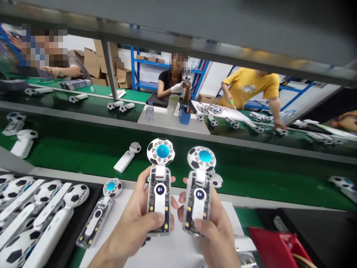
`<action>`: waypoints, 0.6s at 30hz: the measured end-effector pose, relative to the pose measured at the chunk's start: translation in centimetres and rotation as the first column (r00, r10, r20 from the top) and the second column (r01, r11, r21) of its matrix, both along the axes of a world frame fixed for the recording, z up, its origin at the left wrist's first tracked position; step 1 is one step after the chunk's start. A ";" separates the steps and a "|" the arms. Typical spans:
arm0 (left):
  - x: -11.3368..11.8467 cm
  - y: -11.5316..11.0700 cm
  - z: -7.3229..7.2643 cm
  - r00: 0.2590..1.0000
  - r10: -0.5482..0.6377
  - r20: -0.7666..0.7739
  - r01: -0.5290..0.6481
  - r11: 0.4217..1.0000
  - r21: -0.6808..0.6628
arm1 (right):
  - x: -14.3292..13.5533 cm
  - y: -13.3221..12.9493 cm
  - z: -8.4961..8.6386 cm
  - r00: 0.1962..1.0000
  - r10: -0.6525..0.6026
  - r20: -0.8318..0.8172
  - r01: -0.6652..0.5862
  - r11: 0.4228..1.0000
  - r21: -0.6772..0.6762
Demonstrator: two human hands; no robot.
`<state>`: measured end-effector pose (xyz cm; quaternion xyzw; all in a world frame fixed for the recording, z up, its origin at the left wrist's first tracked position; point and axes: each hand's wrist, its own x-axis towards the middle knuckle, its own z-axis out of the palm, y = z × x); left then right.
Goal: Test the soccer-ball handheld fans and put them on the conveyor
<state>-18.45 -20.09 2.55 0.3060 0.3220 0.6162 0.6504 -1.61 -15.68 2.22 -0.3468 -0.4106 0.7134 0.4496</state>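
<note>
My left hand [131,219] is closed around a handheld fan [160,186] with a soccer-ball patterned head and a blue centre. Its thumb presses low on the white strip of the clear body. A matching handheld fan sits upright in my right hand [216,223], thumb on its lower front. Both small round displays are lit and read 01. The two fans stand side by side, apart, above a white sheet [167,253]. Left of my left hand lies another clear-bodied fan [96,219], its display dark. Part of one more fan [216,180] shows behind my right hand.
A black tray [96,188] at left holds several soccer-ball fans. On the green conveyor [83,149] lies a white fan [125,160]. A red bin [279,245] stands at right. A grey shelf beam crosses overhead. Three people work across the line among more fans.
</note>
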 end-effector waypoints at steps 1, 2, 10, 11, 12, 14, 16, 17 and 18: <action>0.0 0.0 0.1 1.000 -0.012 -0.001 0.012 1.000 0.015 | 0.1 0.0 0.1 1.000 -0.008 0.000 0.008 1.000 0.014; 0.1 -0.1 0.1 1.000 -0.011 -0.007 0.011 1.000 0.024 | 0.1 -0.1 0.2 1.000 -0.018 0.000 0.018 1.000 0.025; 1.5 -1.7 1.4 0.998 0.050 -0.024 -0.047 0.995 0.087 | 1.3 -1.0 2.0 0.993 -0.108 -0.040 0.111 0.991 0.077; 1.7 -1.9 1.6 0.999 0.033 -0.020 -0.032 0.995 0.090 | 1.5 -1.0 2.0 0.992 -0.111 -0.056 0.115 0.990 0.082; 1.8 -2.0 1.8 1.000 0.024 -0.016 -0.023 0.996 0.088 | 1.7 -1.0 2.0 0.991 -0.106 -0.075 0.113 0.990 0.088; 2.0 -2.3 2.0 1.000 0.008 -0.020 -0.006 0.997 0.075 | 2.0 -0.8 1.9 0.990 -0.085 -0.113 0.097 0.989 0.111; 2.1 -2.3 2.2 0.999 -0.015 -0.030 0.018 0.997 0.070 | 2.2 -0.7 1.7 0.988 -0.069 -0.136 0.087 0.987 0.132; 2.2 -2.3 2.2 0.999 -0.024 -0.032 0.026 0.998 0.064 | 2.2 -0.7 1.6 0.988 -0.073 -0.137 0.092 0.986 0.138; 2.2 -2.3 2.2 0.999 -0.027 -0.033 0.029 0.998 0.058 | 2.1 -0.7 1.6 0.987 -0.081 -0.137 0.101 0.984 0.144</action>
